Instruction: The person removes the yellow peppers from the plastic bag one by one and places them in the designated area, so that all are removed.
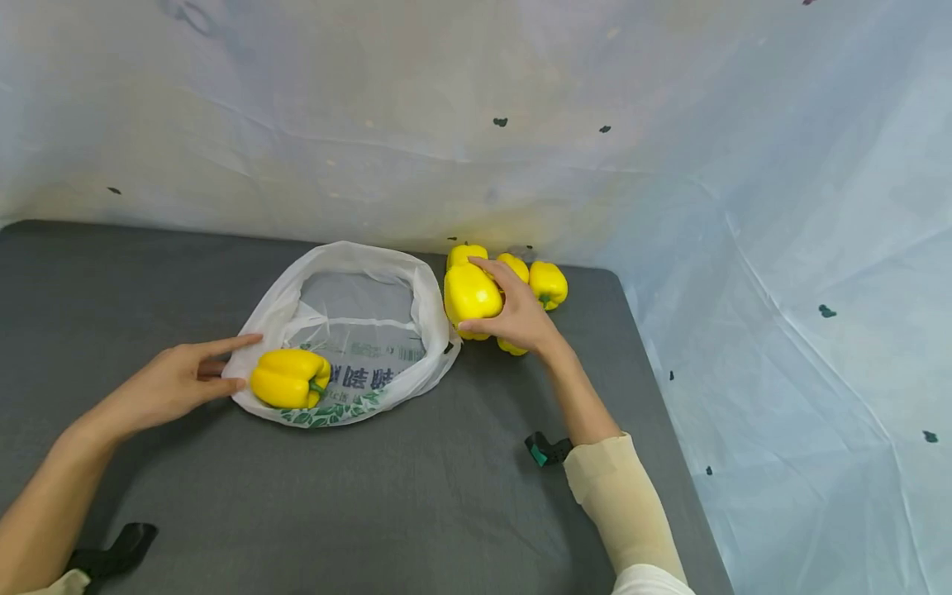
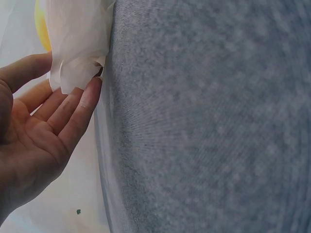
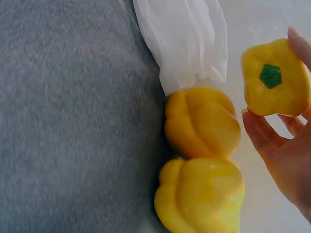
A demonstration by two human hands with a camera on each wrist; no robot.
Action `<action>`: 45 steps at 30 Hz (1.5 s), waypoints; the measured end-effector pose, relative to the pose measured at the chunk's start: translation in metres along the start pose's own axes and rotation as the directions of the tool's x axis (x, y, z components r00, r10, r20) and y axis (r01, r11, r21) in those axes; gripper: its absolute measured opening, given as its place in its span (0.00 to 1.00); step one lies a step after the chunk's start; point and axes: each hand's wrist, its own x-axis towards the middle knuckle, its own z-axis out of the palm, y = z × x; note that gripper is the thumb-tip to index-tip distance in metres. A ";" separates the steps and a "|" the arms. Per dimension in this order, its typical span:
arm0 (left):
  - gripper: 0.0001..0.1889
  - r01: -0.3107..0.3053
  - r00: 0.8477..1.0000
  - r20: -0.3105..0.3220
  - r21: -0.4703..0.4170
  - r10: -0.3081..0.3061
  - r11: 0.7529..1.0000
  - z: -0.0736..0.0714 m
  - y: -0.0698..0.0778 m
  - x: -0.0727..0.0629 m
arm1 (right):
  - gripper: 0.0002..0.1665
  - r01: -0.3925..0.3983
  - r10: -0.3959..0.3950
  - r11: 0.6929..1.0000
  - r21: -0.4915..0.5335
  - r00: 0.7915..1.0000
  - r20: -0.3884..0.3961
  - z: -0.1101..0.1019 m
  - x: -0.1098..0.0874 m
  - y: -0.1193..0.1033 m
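A white plastic bag (image 1: 439, 310) lies with its mouth spread wide. My left hand (image 1: 167, 380) holds its left rim, with the thumb and fingers around the folded edge in the left wrist view. One yellow bell pepper (image 1: 290, 378) rests inside the bag, close to that hand. My right hand (image 1: 521, 310) grips another yellow bell pepper (image 3: 274, 77) between thumb and fingers. This pepper is lifted above the table at the bag's right side, its green stem end facing the right wrist camera. Several more yellow peppers (image 1: 549, 285) sit behind and below the right hand, partly hidden by it.
The grey table (image 1: 416, 512) carries everything. A pale plastic sheet (image 1: 372, 124) hangs along the back and right side. Black straps or mounts (image 1: 546, 450) show at both forearms. Two peppers (image 3: 201, 121) stand against the bag in the right wrist view.
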 end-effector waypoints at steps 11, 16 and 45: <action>0.36 0.011 1.000 0.004 -0.009 -0.011 1.000 0.001 0.001 0.000 | 0.55 -0.008 0.008 1.000 -0.001 0.998 -0.057 -0.018 -0.012 0.016; 0.37 0.011 1.000 0.006 -0.009 -0.011 1.000 0.000 0.001 0.000 | 0.54 0.008 -0.010 0.999 -0.031 0.996 -0.083 -0.022 -0.016 0.023; 0.37 0.020 1.000 0.012 -0.016 -0.020 1.000 0.000 0.000 0.000 | 0.52 -0.096 0.088 0.995 -0.027 0.975 -0.204 -0.059 -0.053 0.050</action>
